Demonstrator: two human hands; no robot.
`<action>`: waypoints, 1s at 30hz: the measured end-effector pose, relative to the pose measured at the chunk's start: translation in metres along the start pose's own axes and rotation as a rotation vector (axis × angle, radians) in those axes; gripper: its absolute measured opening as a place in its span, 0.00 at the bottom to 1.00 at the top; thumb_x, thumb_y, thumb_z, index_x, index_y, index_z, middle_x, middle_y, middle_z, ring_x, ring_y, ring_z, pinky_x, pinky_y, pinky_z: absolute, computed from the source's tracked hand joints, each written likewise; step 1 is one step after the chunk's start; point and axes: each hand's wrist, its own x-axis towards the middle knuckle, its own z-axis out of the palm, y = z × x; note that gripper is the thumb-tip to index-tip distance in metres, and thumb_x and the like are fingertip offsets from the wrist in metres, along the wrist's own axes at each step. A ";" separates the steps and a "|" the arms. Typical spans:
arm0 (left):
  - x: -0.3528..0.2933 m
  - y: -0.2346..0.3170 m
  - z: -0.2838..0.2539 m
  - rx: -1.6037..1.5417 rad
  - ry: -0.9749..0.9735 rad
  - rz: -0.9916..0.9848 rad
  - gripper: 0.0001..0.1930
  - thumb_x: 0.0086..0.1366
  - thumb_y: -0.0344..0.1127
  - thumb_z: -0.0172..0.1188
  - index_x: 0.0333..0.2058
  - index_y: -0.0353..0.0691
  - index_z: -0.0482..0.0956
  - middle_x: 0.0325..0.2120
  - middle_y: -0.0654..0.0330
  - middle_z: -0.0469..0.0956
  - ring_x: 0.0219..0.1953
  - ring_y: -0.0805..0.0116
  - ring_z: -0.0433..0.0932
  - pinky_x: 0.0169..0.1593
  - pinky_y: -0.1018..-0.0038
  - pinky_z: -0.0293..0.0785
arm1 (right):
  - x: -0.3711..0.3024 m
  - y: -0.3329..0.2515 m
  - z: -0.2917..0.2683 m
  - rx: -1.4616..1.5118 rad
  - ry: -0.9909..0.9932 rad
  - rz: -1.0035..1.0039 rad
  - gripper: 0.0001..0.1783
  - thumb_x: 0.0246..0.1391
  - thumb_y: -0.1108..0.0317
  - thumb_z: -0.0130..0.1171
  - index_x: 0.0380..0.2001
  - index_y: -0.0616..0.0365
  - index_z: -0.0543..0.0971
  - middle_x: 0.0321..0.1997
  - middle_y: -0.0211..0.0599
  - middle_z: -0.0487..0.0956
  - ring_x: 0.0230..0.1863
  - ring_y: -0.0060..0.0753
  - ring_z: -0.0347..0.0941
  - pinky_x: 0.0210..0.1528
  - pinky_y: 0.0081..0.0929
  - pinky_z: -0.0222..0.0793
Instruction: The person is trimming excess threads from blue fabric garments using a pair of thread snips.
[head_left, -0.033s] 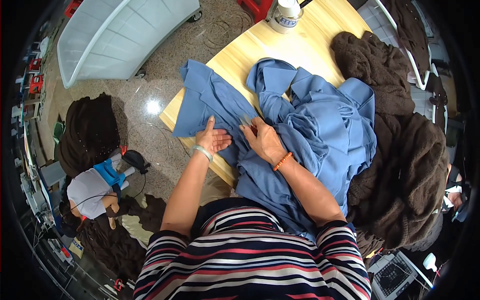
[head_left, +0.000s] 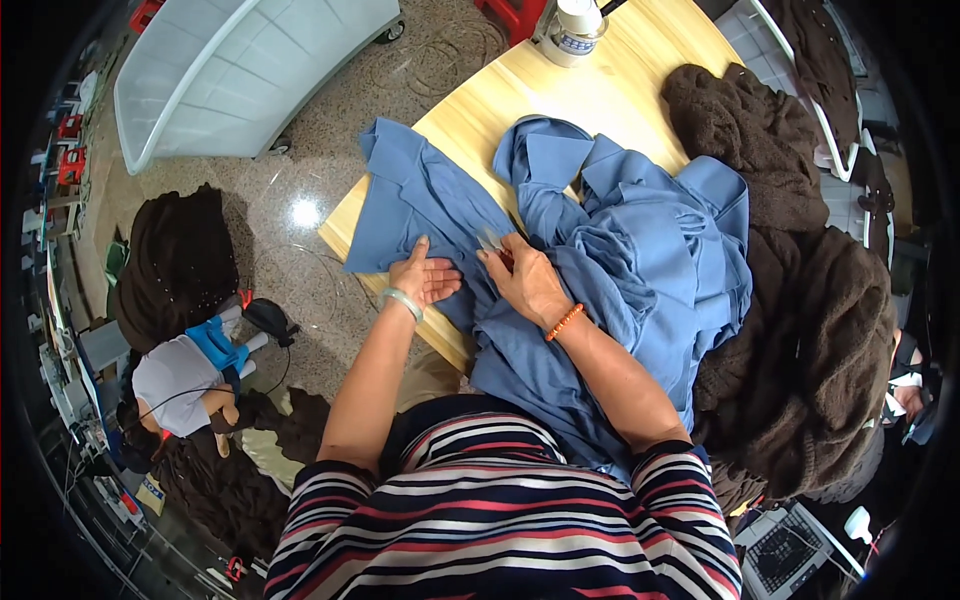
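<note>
A crumpled blue garment (head_left: 640, 255) lies over the near part of the wooden table, with one flatter panel (head_left: 400, 190) stretching to the far left. My left hand (head_left: 425, 278), a pale bangle at its wrist, rests against that panel with the palm turned toward the right and the fingers out straight. It grips nothing that I can see. To its right, my right hand (head_left: 530, 285) is closed around small thread snips (head_left: 488, 240); their metal blades stick out past my thumb over the cloth. Its palm hides the rest of the snips. An orange bead bracelet circles that wrist.
The pale wooden table (head_left: 480, 90) carries a clear jar with a white top (head_left: 573, 35) at its far edge. Dark brown knit cloth (head_left: 800, 330) is heaped along the right. A wheeled grey bin (head_left: 240, 80) stands far left. Another person (head_left: 185, 385) works at lower left.
</note>
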 end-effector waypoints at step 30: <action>-0.070 -0.017 -0.004 -0.664 -0.491 0.251 0.21 0.71 0.46 0.43 0.40 0.30 0.74 0.38 0.46 0.80 0.48 0.51 0.76 0.58 0.57 0.68 | -0.034 0.001 -0.009 -0.232 -0.001 -0.517 0.14 0.43 0.74 0.63 0.37 0.56 0.75 0.37 0.35 0.74 0.29 0.44 0.76 0.29 0.35 0.72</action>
